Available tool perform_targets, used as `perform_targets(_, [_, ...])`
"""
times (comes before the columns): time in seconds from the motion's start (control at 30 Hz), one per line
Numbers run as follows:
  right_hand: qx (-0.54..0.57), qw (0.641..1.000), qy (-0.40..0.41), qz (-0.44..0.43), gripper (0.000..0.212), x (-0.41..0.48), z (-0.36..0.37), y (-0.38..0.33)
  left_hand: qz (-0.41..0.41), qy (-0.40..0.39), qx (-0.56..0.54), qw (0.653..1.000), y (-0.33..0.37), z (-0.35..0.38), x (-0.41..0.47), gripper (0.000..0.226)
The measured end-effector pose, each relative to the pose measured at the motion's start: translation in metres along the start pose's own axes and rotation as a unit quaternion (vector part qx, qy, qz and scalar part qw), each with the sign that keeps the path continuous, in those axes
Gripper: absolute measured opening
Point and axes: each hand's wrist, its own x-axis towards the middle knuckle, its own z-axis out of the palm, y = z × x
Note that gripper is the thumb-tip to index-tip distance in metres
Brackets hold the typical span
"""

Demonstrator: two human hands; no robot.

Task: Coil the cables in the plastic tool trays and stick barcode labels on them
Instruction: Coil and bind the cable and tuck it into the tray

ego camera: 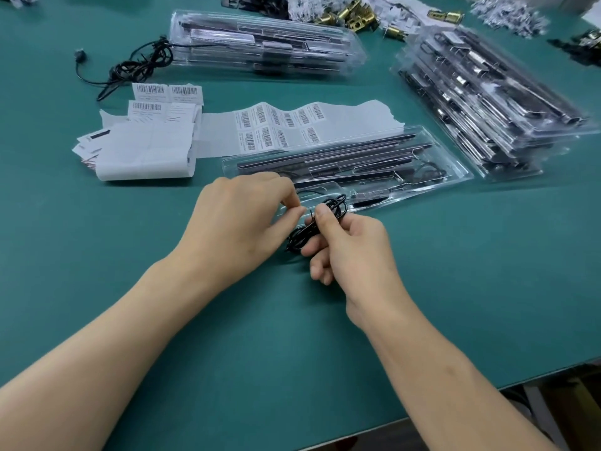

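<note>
Left hand (240,219) lay knuckles up over the near-left corner of the single clear plastic tool tray (457,172). Its fingers were curled, thumb and forefinger tips pressed together just beside a free end of the thin black cable (317,224). Whether they actually held that end could not be told. Right hand (351,252) was turned thumb up, gripping the cable as a small coil between thumb and curled fingers, just in front of the tray's near rim and slightly above the green table mat (227,320).

Open mat extended from the hands to the near table edge (487,384), which ran diagonally at lower right. Both forearms crossed this space.

Count:
- one open tray, holding long dark tools;
- two stacks of filled clear trays, one at the back (266,43) and one at right (487,102);
- one white strip of barcode labels (283,125), in two rows, behind the open tray;
- one pile of folded white backing paper (146,148) at left;
- one loose tangle of black cable (140,63) at back left.
</note>
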Motion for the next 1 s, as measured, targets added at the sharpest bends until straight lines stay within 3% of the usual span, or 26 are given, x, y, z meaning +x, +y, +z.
perform_targets(0.47, [0.020, 0.997, -0.014, 0.070, 0.031, -0.004, 0.002, -0.011, -0.024, 0.011, 0.008, 1.000, 0.006, 0.003, -0.001, 0.014])
perform_targets(1.0, [-0.011, 0.981, -0.101, 0.168, 0.031, 0.016, -0.017, -0.031, -0.005, -0.010, 0.016, 1.000, 0.004, 0.000, 0.000, 0.016])
